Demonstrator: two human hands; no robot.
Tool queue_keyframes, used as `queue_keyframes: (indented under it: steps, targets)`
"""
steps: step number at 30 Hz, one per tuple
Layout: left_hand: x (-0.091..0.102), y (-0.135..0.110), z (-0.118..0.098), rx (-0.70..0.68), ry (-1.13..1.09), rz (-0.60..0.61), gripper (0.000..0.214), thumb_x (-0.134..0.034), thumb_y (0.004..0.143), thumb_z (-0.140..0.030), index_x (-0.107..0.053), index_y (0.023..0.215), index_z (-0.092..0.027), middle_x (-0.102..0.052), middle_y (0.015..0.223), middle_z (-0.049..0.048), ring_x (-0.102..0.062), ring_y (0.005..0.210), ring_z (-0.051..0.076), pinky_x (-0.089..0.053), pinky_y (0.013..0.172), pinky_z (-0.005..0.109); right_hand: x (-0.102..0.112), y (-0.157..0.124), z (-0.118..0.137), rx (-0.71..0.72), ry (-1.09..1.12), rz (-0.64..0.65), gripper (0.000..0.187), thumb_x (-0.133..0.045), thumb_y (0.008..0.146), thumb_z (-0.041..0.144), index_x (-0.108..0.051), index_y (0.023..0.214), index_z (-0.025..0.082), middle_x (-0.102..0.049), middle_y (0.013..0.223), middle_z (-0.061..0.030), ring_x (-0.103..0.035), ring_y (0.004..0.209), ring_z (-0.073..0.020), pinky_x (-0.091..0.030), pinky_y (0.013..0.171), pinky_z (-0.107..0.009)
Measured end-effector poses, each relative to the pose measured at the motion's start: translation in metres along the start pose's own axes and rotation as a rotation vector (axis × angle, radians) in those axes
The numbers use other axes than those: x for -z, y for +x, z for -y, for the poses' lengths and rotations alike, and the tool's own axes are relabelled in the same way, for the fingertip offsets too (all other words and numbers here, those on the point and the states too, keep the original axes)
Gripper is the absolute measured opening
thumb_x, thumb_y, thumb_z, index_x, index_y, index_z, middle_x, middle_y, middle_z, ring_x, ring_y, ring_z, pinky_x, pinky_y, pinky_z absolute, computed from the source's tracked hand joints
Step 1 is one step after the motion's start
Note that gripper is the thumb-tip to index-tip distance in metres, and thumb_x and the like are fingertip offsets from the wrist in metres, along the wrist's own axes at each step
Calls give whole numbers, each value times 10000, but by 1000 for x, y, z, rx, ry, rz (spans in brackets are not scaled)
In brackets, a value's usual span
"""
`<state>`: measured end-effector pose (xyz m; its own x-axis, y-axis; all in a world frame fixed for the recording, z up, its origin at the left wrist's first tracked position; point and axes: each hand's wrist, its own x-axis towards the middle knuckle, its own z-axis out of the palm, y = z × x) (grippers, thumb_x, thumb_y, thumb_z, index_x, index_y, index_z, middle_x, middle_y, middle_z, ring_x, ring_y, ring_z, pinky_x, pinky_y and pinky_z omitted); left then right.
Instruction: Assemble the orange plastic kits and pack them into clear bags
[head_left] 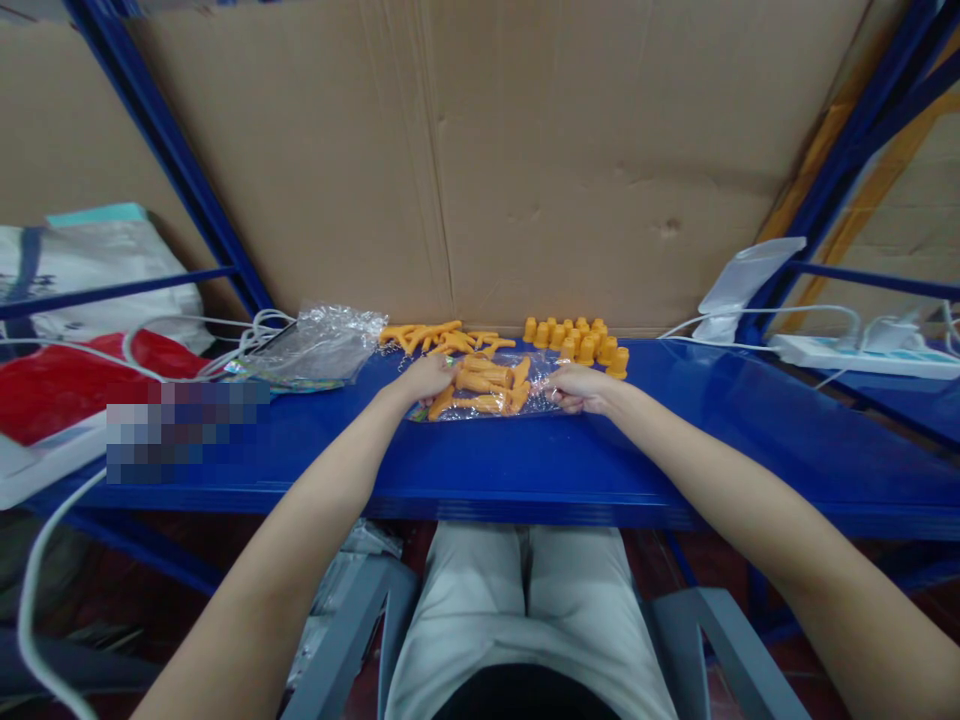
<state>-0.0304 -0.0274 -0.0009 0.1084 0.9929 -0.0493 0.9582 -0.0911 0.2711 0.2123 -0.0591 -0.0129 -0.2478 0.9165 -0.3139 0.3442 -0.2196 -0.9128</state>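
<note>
A small clear plastic bag (487, 390) filled with several orange plastic pieces lies on the blue shelf (525, 460) in front of me. My left hand (427, 378) grips the bag's left end, fingers curled on it. My right hand (577, 388) pinches the bag's right end. Behind the bag lie loose orange claw-shaped pieces (439, 338) and a cluster of small orange cups (581, 340).
A stack of empty clear bags (322, 345) lies to the left, with white cables (187, 340) and a red and white bag (67, 380). A white power strip (855, 352) and a white charger sit at the right. Brown cardboard (525, 150) backs the shelf.
</note>
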Motion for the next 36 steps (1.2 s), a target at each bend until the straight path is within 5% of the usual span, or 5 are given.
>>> queue_keyframes:
  steps: [10,18,25,31,36]
  targets:
    - [1,-2,-2,-8,30,6,373,-324,950,-329,-618,957,-99,-637,602,93,-553,432,155,-454,481,236,3,-1,2,-96,258,38,255,-383,954,65,-520,753,140,-377,419,102,-138,277,5,-139,282,-107]
    - [1,2,2,-19,42,-40,366,-384,925,-349,-667,896,-119,-679,655,119,-655,583,223,-480,554,271,-1,2,-1,-44,186,81,223,-440,924,66,-549,740,129,-415,426,87,-150,289,8,-124,285,-113]
    - [4,12,17,-79,67,-275,275,-475,850,-291,-705,823,-143,-719,901,152,-667,930,281,-494,763,317,0,1,7,145,-143,98,164,-561,848,114,-602,691,134,-499,450,39,-262,308,-12,-176,322,-154]
    - [4,5,7,-196,-36,-284,307,-453,866,-306,-699,805,-132,-701,864,134,-661,859,253,-480,762,322,28,26,34,389,-519,-356,202,-537,853,176,-687,719,151,-609,549,-20,-451,407,-72,-369,436,-213]
    - [0,1,-1,-291,-57,-231,248,-477,838,-271,-683,791,-140,-680,779,80,-637,771,213,-457,711,288,20,59,55,530,-974,-331,365,-511,826,67,-740,1075,204,-733,1092,-72,-677,969,-206,-503,844,-297]
